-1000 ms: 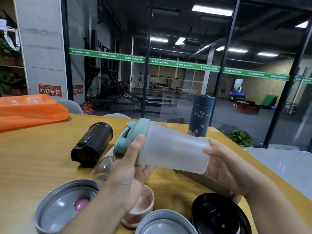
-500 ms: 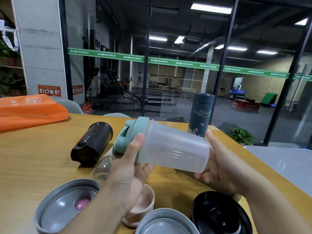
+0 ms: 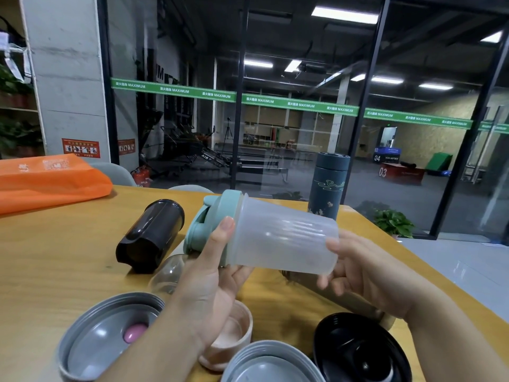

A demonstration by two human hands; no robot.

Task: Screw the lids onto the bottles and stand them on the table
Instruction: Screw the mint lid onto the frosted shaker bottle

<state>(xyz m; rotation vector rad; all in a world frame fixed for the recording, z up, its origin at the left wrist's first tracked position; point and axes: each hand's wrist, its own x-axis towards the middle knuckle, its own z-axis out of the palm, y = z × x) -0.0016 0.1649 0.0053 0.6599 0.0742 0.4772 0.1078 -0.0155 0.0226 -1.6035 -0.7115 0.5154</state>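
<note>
Head view is showing both hands holding a frosted bottle [image 3: 281, 238] sideways above the wooden table [image 3: 55, 257]. The left hand [image 3: 209, 285] is curling around its green lid [image 3: 212, 219] end at 9 o'clock. The right hand [image 3: 366, 271] is gripping the base at 3 o'clock.

The right hand [image 3: 366, 274] changes its hold on the base of the frosted bottle [image 3: 281, 238]. A second ago its fingers wrap the base, with the thumb lying across the near side. Half a second ago the fingers stand straight, lifted off the rim. Now they curl over the base again, fingertips on the bottle's end and near side. The bottle sits slightly higher and more level between both hands, its green lid [image 3: 209, 219] turned a little.
</note>
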